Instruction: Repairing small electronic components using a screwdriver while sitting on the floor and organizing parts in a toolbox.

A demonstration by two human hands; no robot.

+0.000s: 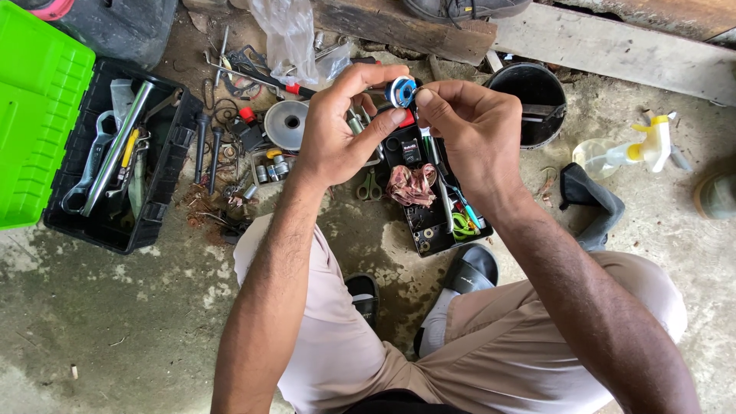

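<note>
Pinching a small blue-and-white round spool (401, 90) between both hands, raised above the black parts tray (418, 230) on the concrete floor. Left hand (337, 126) gripping its rim with thumb and forefinger, steadying it; right hand (471, 130) closing fingertips on the other edge, seemingly working it. Green-lidded black toolbox (115, 153) lying open nearby.

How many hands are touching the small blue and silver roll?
2. The left hand pinches the small blue and silver roll from the left side, and the right hand pinches it from the right. No other hand is in view.
</note>
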